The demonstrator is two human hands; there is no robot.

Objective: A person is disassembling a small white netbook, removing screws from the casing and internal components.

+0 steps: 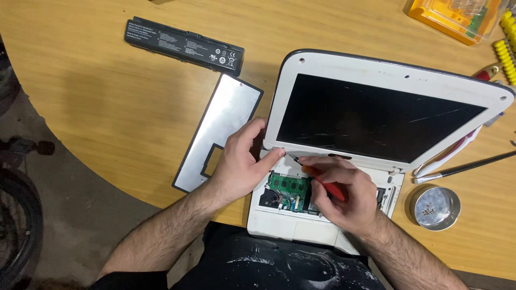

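You have two hands here, your left hand [239,166] and your right hand [344,196]. You have one small white laptop [376,75] with its bottom open. There is one green board [290,185] inside it. You hold one red screwdriver [325,182]. On the table [107,107] there is one long black battery [184,45], one flat silver keyboard plate [223,121], one round tin [436,207] with tiny screws, one orange tool box [451,16], and one thin dark stick tool [467,167].

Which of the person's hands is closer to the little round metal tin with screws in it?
The right hand. It holds a red screwdriver over the open laptop, just left of the tin; the left hand rests further left, by the laptop's hinge.
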